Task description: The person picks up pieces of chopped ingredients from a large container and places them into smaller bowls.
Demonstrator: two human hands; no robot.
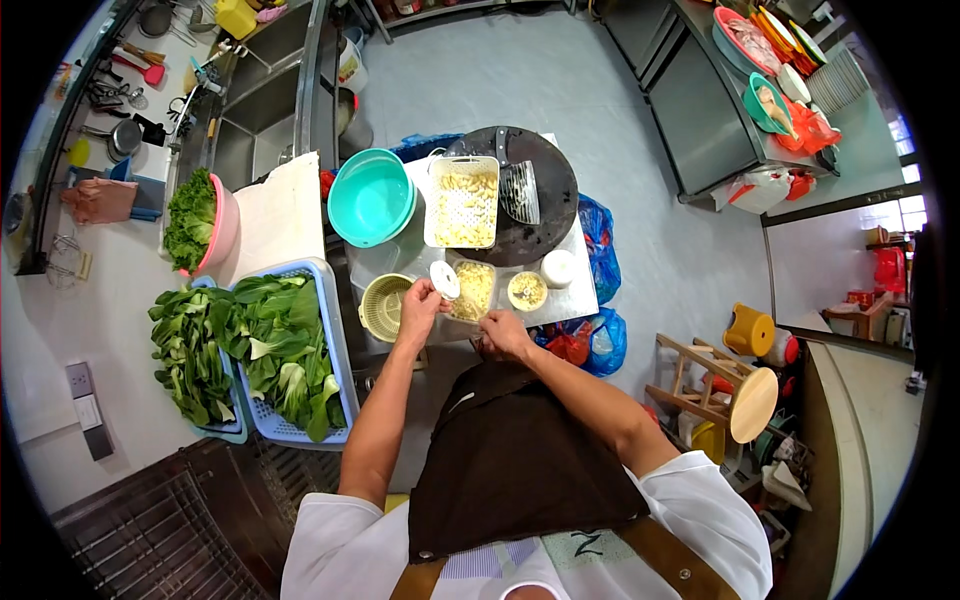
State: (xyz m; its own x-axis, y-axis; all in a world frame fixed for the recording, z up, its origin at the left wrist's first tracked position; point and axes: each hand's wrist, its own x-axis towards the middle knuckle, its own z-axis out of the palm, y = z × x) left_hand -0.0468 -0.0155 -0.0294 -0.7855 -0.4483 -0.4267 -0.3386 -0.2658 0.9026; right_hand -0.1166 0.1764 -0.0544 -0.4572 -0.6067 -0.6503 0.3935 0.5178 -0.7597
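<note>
My left hand (421, 311) grips a round white lid (445, 279), apparently of a small food chopper, at the left edge of a plastic tub (494, 285) of chopped garlic. Lower right of the tub, at the table's near edge, my right hand (504, 334) has curled fingers; whether they hold something is hidden. Right of the tub stands a chopper cup (527, 274) with chopped garlic and a blade hub inside. A white cylindrical chopper part (557, 268) sits beside it. Peeled garlic cloves fill a white perforated basket (430, 206) behind the tub.
A cleaver (520, 195) lies on the round chopping board (551, 240). Teal basins (369, 196) and a yellowish strainer basket (384, 304) stand to the left. Leafy greens fill blue baskets (339, 375) farther left. Blue plastic bags (606, 341) hang beside the table.
</note>
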